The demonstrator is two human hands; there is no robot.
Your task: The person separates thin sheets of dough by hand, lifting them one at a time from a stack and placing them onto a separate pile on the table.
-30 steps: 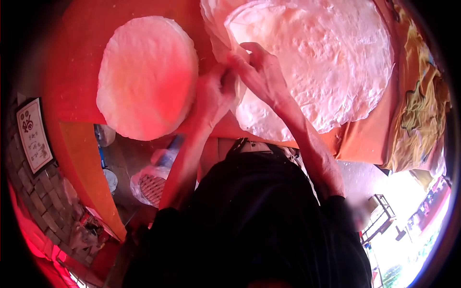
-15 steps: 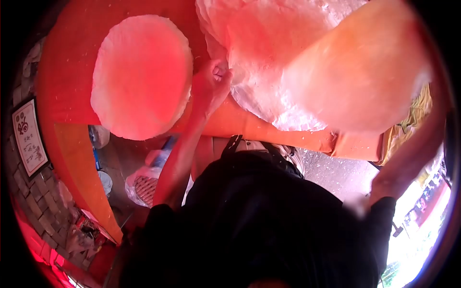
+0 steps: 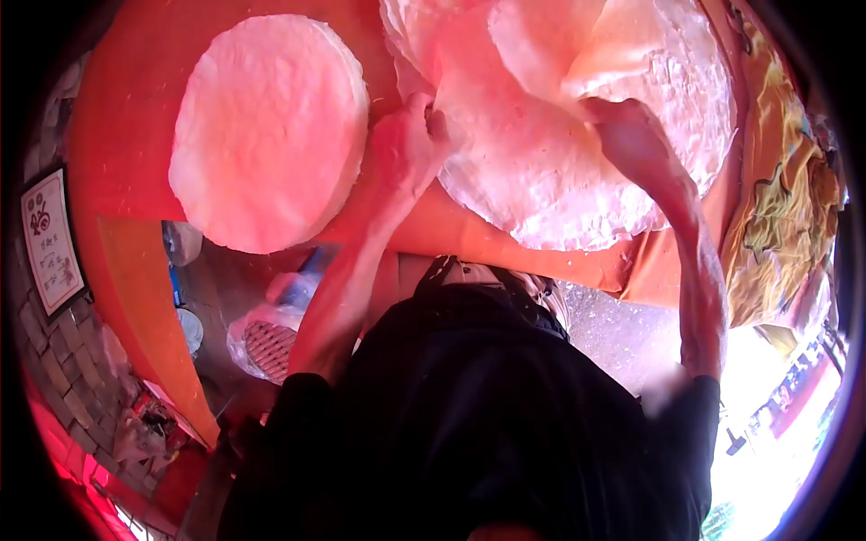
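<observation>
On the right lies a broad stack of thin, pale flatbread sheets (image 3: 577,212), slightly crinkled at the rim. My right hand (image 3: 631,135) is over this stack, its fingers closed on a thin flatbread sheet (image 3: 532,54) that is lifted and folded upward. At the stack's left edge, my left hand (image 3: 417,135) is curled closed, its fingertips against the edge of a sheet. Exactly how much it grips is partly hidden. A neat round pile of flatbreads (image 3: 266,135) sits to the left of my left hand, apart from it.
An orange-red cloth (image 3: 126,135) covers the table. Crumpled yellow cloth (image 3: 780,207) is at the right edge. A framed sign (image 3: 54,242) stands at far left beside woven matting. Below the table is a plastic-wrapped bundle (image 3: 269,347).
My right hand has swung from the far right inward to the left, bringing the raised sheet over with it. My left hand stays nearly in place, closed at the stack's edge.
</observation>
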